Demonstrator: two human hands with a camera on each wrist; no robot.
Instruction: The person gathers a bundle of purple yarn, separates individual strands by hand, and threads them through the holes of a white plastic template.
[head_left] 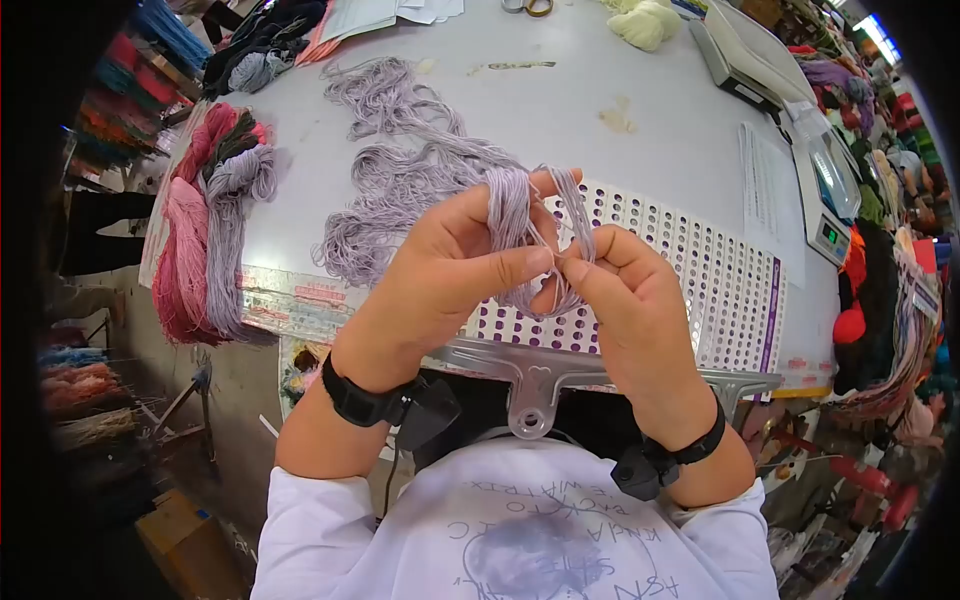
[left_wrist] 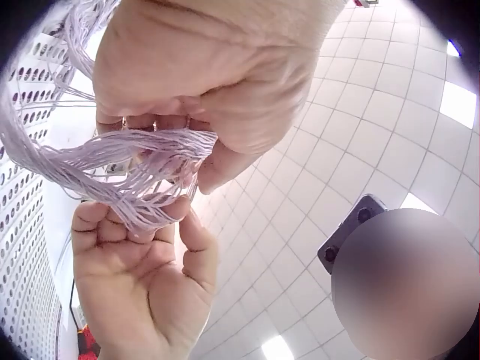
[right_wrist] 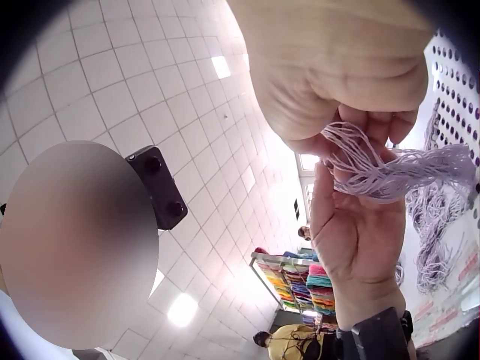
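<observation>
A looped skein of lilac thread [head_left: 510, 205] is stretched between both hands above the table. My left hand [head_left: 440, 265] holds one side of it, with loops draped over the fingers and the thumb pressed against the strands. With thumb and forefinger, my right hand [head_left: 632, 292] pinches a few strands at the near end, thumb tips close together. In the left wrist view the skein [left_wrist: 82, 169] fans out into separate strands between the hands. Seen from the right wrist, the gathered skein [right_wrist: 435, 169] crosses the left palm [right_wrist: 360, 232]. More lilac thread [head_left: 400, 170] lies in a loose heap beyond the left hand.
Beneath the hands lies a white board with rows of holes [head_left: 690, 270], a grey metal bracket [head_left: 530, 375] at its near edge. Pink and lilac skeins [head_left: 190, 240] hang over the table's left edge. Scales [head_left: 820, 190] stand at right; scissors [head_left: 530, 6] lie at the back.
</observation>
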